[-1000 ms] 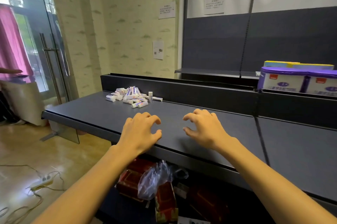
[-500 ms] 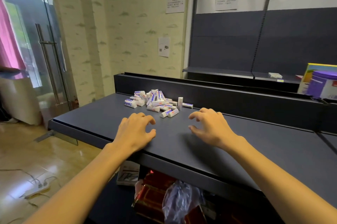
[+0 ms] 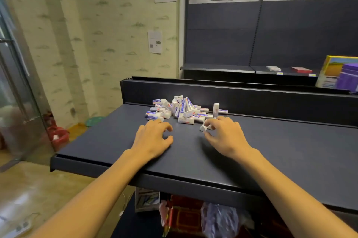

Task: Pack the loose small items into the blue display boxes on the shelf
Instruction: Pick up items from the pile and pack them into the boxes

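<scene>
Hands (image 3: 153, 137) advanced; eraser pile (image 3: 182, 110) just beyond.

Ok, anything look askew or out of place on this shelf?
The small items lie in a jumbled heap against the shelf's back rail, tilted every way, while one stands upright apart. No blue display box shows. The right hand touches a stray piece.

A shop: dark display shelving (image 3: 271, 140), boxed goods (image 3: 339, 74), glass entrance door (image 3: 17, 82).
</scene>
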